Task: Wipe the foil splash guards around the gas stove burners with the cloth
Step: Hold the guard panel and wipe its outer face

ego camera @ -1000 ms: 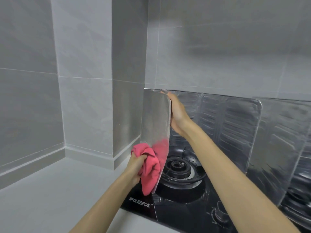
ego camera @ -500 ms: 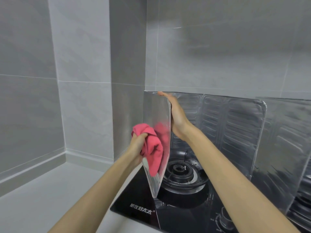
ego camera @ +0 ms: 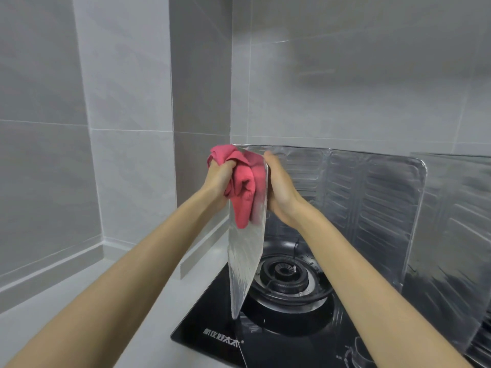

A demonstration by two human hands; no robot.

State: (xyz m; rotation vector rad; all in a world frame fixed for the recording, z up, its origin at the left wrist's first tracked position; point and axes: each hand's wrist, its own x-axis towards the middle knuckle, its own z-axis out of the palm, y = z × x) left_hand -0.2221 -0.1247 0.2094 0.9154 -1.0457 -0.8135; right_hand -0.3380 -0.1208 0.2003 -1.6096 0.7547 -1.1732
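A silver foil splash guard stands folded around the black gas stove (ego camera: 212, 330). Its left side panel (ego camera: 244, 256) stands edge-on toward me beside the left burner (ego camera: 285, 274). My left hand (ego camera: 219, 179) grips a bunched pink cloth (ego camera: 240, 187) and presses it against the outer face of that panel near its top edge. My right hand (ego camera: 279, 189) lies flat, fingers straight, against the panel's inner face, bracing it opposite the cloth. The rear foil panels (ego camera: 372, 208) run along the wall behind the burner.
Grey tiled walls (ego camera: 119, 128) form a corner at the left and behind the stove. A pale counter (ego camera: 79, 301) stretches to the left of the stove. A second foil guard (ego camera: 451, 248) stands at the right. A stove knob (ego camera: 358, 349) sits near the front edge.
My left hand has carried the pink cloth up the side panel's outer face from near the bottom to the top edge. My right hand stays flat on the inner face.
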